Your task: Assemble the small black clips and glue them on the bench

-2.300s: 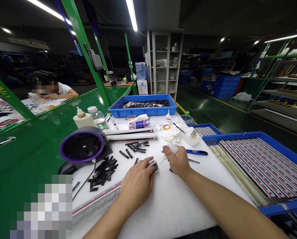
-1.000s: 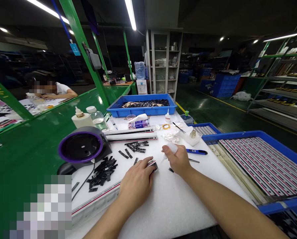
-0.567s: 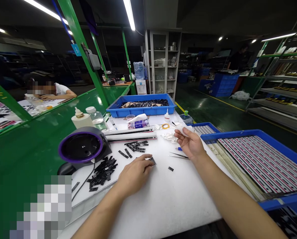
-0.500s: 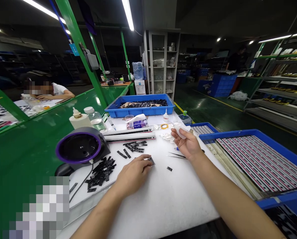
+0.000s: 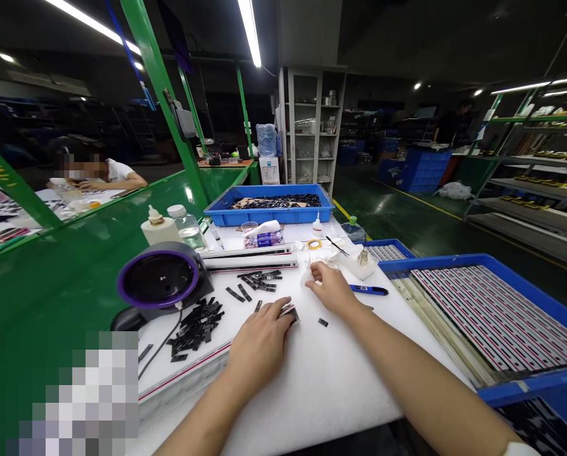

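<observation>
My left hand is closed over the far end of a long white light-coloured bar with a red stripe, lying along the table toward me. The bar's end sticks out past my fingertips. In the fingers of my right hand is a small white squeeze bottle, upright with its thin tip up, close to the tabletop. A single black piece lies between my forearms. Left of my left hand is a heap of black pieces, with more loose black pieces beyond.
A purple-rimmed fan stands at left. Two more bars lie across the table. Behind is a blue tray of black parts; right, a blue bin of striped bars. A blue pen-like tool lies right.
My right hand has come down and left with the squeeze bottle, closer to my left hand. The bar under my left hand has been turned, so its red-striped face shows.
</observation>
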Motion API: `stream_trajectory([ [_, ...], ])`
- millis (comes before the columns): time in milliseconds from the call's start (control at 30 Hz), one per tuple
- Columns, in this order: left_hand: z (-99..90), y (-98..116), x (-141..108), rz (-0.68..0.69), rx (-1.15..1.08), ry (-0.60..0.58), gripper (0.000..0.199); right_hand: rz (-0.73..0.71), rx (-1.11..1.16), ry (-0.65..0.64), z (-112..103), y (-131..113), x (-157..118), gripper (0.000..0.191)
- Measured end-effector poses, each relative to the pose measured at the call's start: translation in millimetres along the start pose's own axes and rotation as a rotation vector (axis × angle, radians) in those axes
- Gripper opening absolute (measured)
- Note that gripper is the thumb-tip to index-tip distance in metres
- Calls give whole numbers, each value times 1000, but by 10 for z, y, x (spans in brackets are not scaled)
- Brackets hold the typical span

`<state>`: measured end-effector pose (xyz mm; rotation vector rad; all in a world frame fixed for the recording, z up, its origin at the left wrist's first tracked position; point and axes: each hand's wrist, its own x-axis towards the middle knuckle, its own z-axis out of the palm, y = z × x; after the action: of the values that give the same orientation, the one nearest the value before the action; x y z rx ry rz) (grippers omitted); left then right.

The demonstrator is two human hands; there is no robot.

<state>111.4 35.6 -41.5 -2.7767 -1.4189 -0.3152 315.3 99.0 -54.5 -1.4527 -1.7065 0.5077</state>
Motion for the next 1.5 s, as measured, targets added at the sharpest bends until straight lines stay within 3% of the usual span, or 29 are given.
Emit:
stream_trajectory([
  [167,10,-17,-6,-2,-6,11,34,-8,-73,-42,115,4,-21,42],
  [267,5,-13,-2,-7,-14,11,33,-40,-80,-35,27,-27,-20,51],
  [333,3,-9,2,-13,-11,8,34,-131,-60,118,-175,-24,-3,48],
  [400,2,-6,6,-19,-9,2,34,-199,-56,435,-476,38,31,32],
  [467,3,-4,9,-19,-12,-1,34,-121,-100,742,-800,168,81,25],
  [500,5,-4,10,-19,-14,0,35,-48,-110,799,-942,251,110,28],
  [600,11,-3,10,-25,-28,2,35,156,-105,675,-1194,495,190,44],
  [700,15,-5,7,-31,-46,5,35,195,-113,481,-1199,611,236,42],
  [900,22,-7,-2,-28,-59,19,35,174,-160,571,-1086,550,250,33],
  [1033,20,-3,-3,-24,-39,17,34,158,-140,520,-1069,548,264,28],
  [1200,9,3,0,-21,-46,13,34,146,-106,623,-1046,589,248,36],
  [1333,-8,16,2,-32,-46,6,34,162,-106,641,-1056,598,212,30],
  [1433,-36,22,17,-44,-40,-21,34,152,48,920,-1087,504,187,30],
  [1500,-60,20,34,-51,-46,-45,34,151,370,1025,-1076,379,169,27],
])
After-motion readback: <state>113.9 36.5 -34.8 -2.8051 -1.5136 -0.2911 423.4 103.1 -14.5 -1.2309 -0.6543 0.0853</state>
